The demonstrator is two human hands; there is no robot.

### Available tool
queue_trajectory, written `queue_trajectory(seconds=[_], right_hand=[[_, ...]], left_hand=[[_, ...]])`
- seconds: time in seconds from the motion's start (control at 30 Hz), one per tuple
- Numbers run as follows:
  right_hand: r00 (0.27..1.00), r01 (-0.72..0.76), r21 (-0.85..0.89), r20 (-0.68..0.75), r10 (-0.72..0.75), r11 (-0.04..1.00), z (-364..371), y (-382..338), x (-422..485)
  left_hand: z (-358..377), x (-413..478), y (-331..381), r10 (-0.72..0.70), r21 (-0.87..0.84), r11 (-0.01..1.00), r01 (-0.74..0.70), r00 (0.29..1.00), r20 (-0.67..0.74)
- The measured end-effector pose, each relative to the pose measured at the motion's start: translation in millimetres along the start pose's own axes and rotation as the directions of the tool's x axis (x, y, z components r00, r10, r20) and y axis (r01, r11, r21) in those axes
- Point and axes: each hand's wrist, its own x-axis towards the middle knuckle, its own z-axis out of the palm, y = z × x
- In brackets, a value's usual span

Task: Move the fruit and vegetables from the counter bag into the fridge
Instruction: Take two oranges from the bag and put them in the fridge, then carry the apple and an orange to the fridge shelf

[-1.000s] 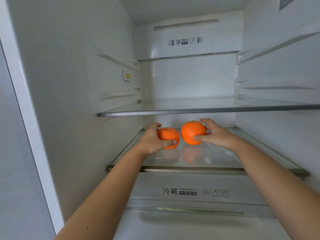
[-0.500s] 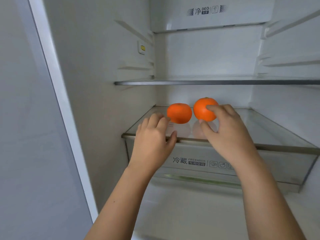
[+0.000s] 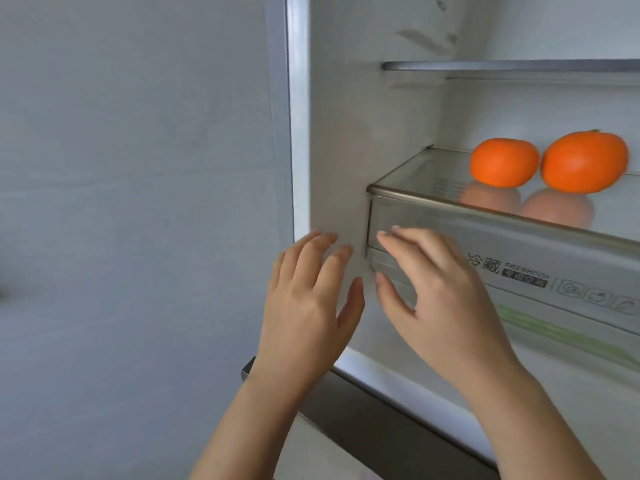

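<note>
Head view showed the fridge (image 3: 332, 133) open, with 2 oranges side by side on the lower glass shelf (image 3: 415, 192), set back from its front rim. The left orange (image 3: 504, 162) nearly touched the right orange (image 3: 584, 162), and each rested on the glass with nothing holding it. Both hands were below and to the left of the fruit, outside the shelf. The left hand (image 3: 304, 306) had its fingers loosely spread and held nothing, in front of the fridge's left inner wall. The right hand (image 3: 440, 299) was likewise slack-fingered and empty, in front of the left corner of the crisper drawer (image 3: 519, 261); whether it touched the drawer could not be told through the blur. The bag was out of view. By my judgement this pair was delivered, and the step in hand was the trip for the next load. To do it well, the hands should draw away clear of the shelf rim and drawer front, since round fruit on smooth glass would likely roll at a knock. The next items should go down beside the oranges, not against them.
</note>
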Motion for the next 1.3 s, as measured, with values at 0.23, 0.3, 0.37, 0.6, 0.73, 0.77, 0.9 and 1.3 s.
queue_trajectory(seconds=[0.23, 0.3, 0.37, 0.6, 0.73, 0.77, 0.9, 1.3], right_hand=[[0.994, 0.109, 0.131, -0.002, -0.11, 0.985, 20, -60, -14], [0.991, 0.133, 0.164, -0.001, -0.135, 0.977, 29, -84, -16], [0.986, 0.161, 0.213, 0.005, -0.166, 0.964, 42, -112, -15], [0.943, 0.295, 0.395, 0.027, -0.332, 0.87, 91, -242, -16], [0.896, 0.375, 0.51, 0.015, -0.444, 0.774, 110, -330, -20], [0.881, 0.39, 0.543, 0.013, -0.472, 0.743, 114, -353, -23], [0.802, 0.443, 0.665, 0.007, -0.598, 0.602, 128, -447, -46], [0.548, 0.461, 0.875, -0.151, -0.823, 0.147, 138, -678, -132]], left_hand=[[-42, -39, -37, -0.074, 0.105, 0.992, 0.076, 0.997, -0.02], [-61, -51, -52, -0.098, 0.142, 0.985, 0.1, 0.995, -0.02], [-84, -64, -70, -0.122, 0.195, 0.973, 0.123, 0.992, -0.017], [-193, -127, -136, -0.33, 0.347, 0.879, 0.326, 0.943, -0.052], [-266, -176, -163, -0.444, 0.437, 0.772, 0.462, 0.883, -0.149], [-286, -189, -169, -0.466, 0.47, 0.733, 0.491, 0.867, -0.177], [-365, -250, -182, -0.52, 0.591, 0.555, 0.585, 0.799, -0.302], [-531, -397, -179, -0.579, 0.666, 0.052, 0.744, 0.566, -0.587]])
